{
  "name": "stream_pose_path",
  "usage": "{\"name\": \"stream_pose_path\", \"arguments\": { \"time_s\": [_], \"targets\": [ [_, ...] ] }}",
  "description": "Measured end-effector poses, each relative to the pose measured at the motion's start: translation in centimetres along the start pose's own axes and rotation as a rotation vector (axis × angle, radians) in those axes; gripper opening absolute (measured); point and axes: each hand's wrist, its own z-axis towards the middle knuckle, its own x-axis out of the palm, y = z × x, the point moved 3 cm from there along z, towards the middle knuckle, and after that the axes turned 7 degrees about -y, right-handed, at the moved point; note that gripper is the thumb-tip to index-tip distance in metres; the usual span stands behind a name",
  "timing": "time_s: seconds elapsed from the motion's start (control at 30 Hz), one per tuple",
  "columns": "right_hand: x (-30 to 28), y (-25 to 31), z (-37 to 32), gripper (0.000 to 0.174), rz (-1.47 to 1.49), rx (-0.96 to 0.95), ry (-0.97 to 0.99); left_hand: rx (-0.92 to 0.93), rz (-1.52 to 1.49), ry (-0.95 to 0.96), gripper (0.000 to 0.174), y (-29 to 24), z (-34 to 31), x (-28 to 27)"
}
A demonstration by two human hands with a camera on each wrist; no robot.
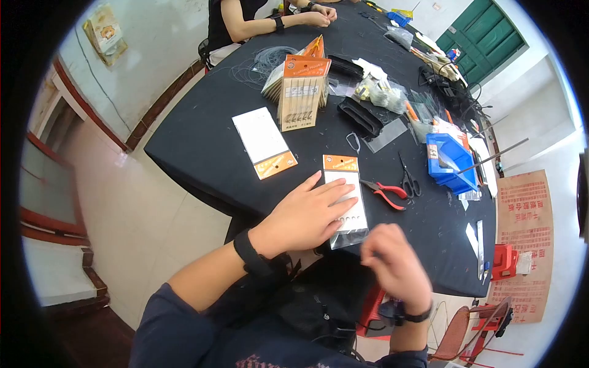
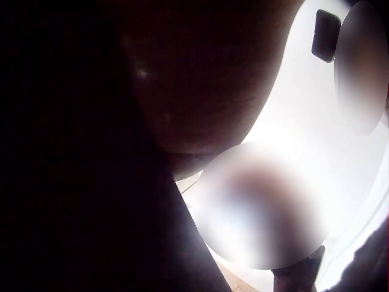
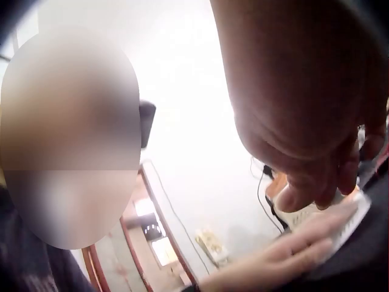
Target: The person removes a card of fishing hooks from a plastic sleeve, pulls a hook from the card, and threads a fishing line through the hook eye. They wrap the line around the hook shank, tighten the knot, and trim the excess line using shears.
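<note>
My left hand (image 1: 310, 211) lies with its fingers spread across a packet, a white card with an orange header (image 1: 340, 162) in a clear sleeve. The sleeve's clear bottom end (image 1: 350, 239) extends past the card near the table's front edge. My right hand (image 1: 396, 264), blurred, is just right of that end, its fingers loosely bent and nothing visible in them. In the right wrist view its fingertips (image 3: 292, 199) hang above the left hand and the white card (image 3: 352, 225). The left wrist view is mostly dark.
Another orange-headed white card (image 1: 264, 142) lies to the left. Behind stands a stack of fishing-hook packets (image 1: 300, 92). Red-handled pliers (image 1: 388, 193), black scissors (image 1: 410, 179) and a blue bin (image 1: 451, 162) are on the right. Another person's hands (image 1: 322, 15) rest at the far side.
</note>
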Motion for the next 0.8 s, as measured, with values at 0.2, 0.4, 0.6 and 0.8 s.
{"name": "stream_pose_path", "arguments": {
  "time_s": [0.2,0.4,0.6,0.8],
  "targets": [
    [-8.0,-6.6,-0.1,0.013,0.409,0.388,-0.499,0.008,-0.011,0.019,0.05,0.2,0.0,0.0],
    [-7.2,-18.7,5.9,0.02,0.177,0.51,-0.53,0.015,0.0,0.031,0.05,0.2,0.0,0.1],
    [-5.4,-21.2,8.4,0.02,0.022,0.475,-0.7,0.013,-0.013,0.023,0.049,0.4,0.0,0.2],
    [-5.8,-20.4,8.4,0.019,-0.409,0.442,-0.553,0.015,-0.014,0.026,0.05,0.4,0.0,0.3]
  ]
}}
